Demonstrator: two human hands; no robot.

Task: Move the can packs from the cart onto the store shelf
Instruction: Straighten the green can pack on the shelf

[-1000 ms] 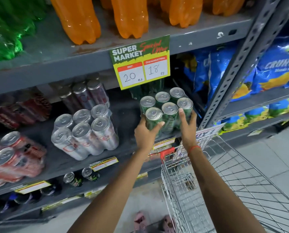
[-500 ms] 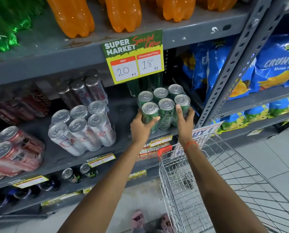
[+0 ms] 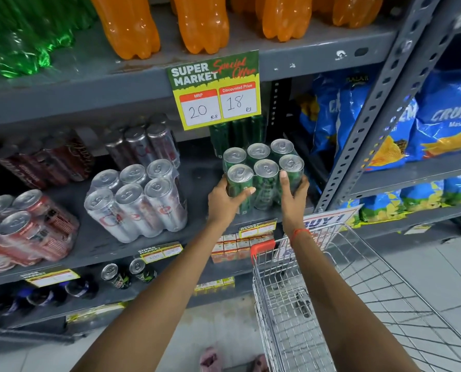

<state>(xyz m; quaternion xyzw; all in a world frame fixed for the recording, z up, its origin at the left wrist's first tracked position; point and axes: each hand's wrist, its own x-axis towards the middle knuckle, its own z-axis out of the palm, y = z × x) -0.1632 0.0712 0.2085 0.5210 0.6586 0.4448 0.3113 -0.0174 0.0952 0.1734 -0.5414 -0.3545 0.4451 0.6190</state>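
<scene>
Green six-pack of cans (image 3: 262,174) sits at the right end of the middle shelf (image 3: 197,229), close to its front edge and near the perforated upright post (image 3: 368,124). Both hands are on it. Left hand (image 3: 225,201) wraps the front-left can, thumb across its face, fingers curled round the side. Right hand (image 3: 291,200) cups the front-right can, one finger reaching up between two can tops. Fingers on both hands are closed on the pack, not spread.

Whether the pack's base is fully down on the shelf cannot be told; the hands hide the lower edge. Two-sided hold makes sense: the shrink-wrapped bundle is likely heavy and would sag or twist from one side.

Placement looks deliberate. More green cans (image 3: 234,135) stand behind it at the back of the shelf, under the price sign (image 3: 216,89), so like goes with like. Silver six-pack (image 3: 138,200) sits apart to the left; red can packs (image 3: 22,226) lie nearer the left end.

Wire cart (image 3: 317,291) stands just below, and its visible part holds no packs. Judgement: this is the last stage of placing, with release to come.
</scene>
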